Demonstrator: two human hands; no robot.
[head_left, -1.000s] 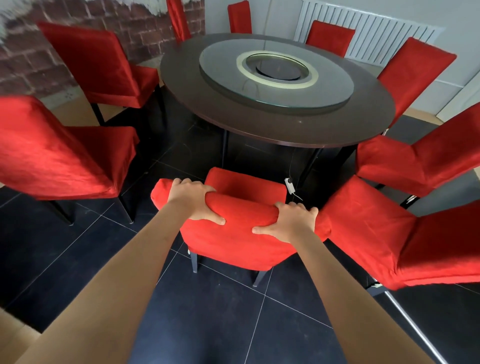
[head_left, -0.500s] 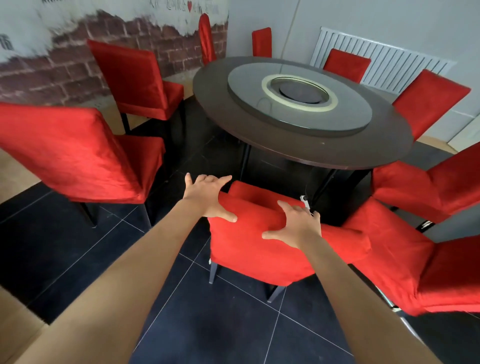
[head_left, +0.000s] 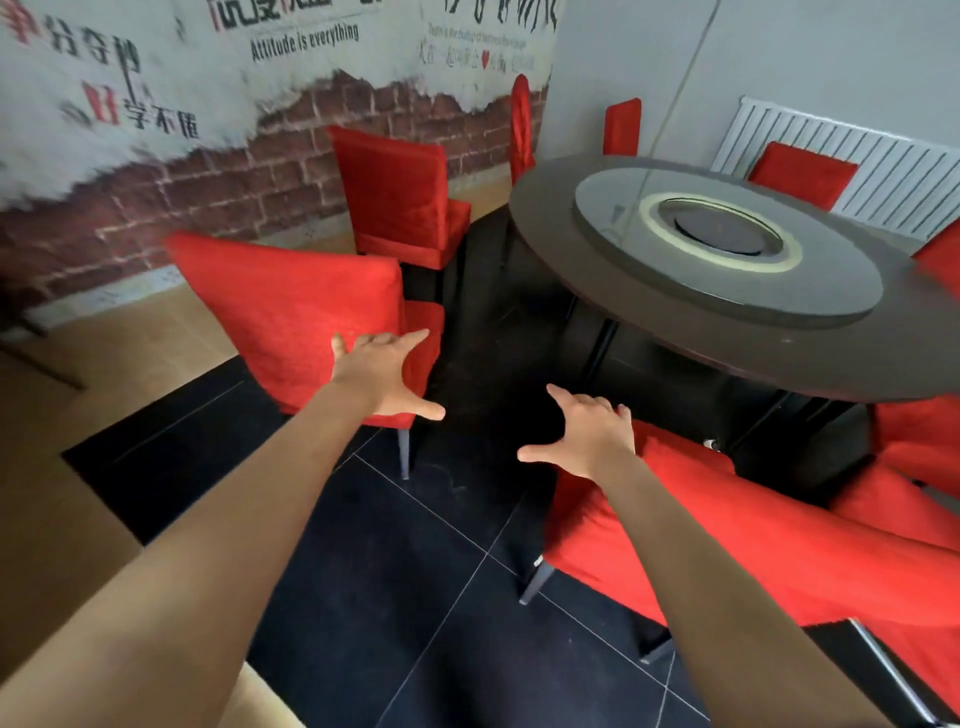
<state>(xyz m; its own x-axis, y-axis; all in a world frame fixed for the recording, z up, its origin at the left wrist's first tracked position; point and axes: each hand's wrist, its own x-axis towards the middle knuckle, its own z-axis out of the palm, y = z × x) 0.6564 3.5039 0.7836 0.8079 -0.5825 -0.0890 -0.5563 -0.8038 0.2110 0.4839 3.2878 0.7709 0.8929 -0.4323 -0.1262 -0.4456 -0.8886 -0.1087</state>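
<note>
A red-covered chair (head_left: 727, 540) stands at the lower right, its backrest toward me, tucked at the round dark table (head_left: 727, 364). My right hand (head_left: 587, 436) hovers open, fingers spread, just above the chair's left top corner and holds nothing. My left hand (head_left: 384, 379) is open too, fingers spread, in front of the backrest of a second red chair (head_left: 301, 317) to the left; whether it touches the cover I cannot tell.
Several more red chairs ring the table, one at the brick-pattern wall (head_left: 400, 192). A glass turntable (head_left: 727, 244) lies on the table top. A white radiator (head_left: 883, 166) hangs at the back right. Black floor tiles (head_left: 415, 597) meet wooden flooring at the left.
Both hands have let go of the chair's backrest and opened. They and my view have swung left, so the left chair now lies behind my left hand.
</note>
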